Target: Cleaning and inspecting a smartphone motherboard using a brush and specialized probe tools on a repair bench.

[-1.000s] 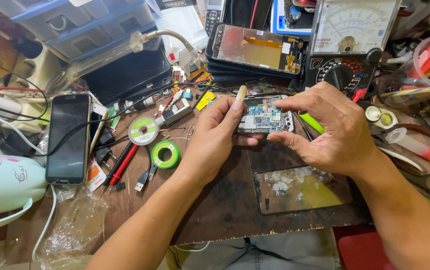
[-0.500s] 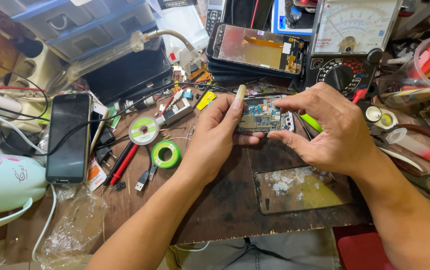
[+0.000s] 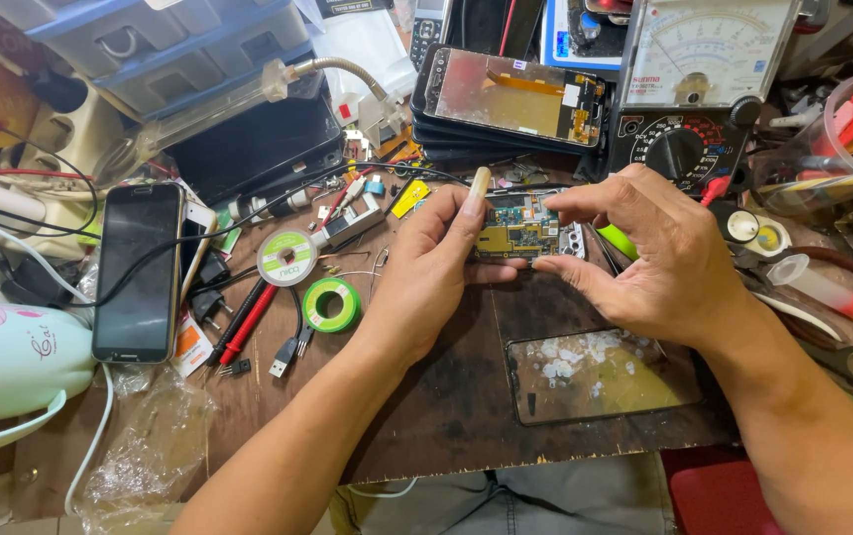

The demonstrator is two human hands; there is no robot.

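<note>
Green and gold circuitry lies exposed on the opened phone (image 3: 525, 226), held above the bench (image 3: 446, 396). Your left hand (image 3: 436, 263) clamps its left end; your right hand (image 3: 644, 253) pinches the right edge. This looks like inspection; steady it before probing.

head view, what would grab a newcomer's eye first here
First, the two hands at the centre: the left hand and right hand hold an opened phone with its circuit board bare. Behind it, at the top right, stands a big analog meter. A dark phone lies at the left, and a green tape roll sits between it and the hands.
</note>
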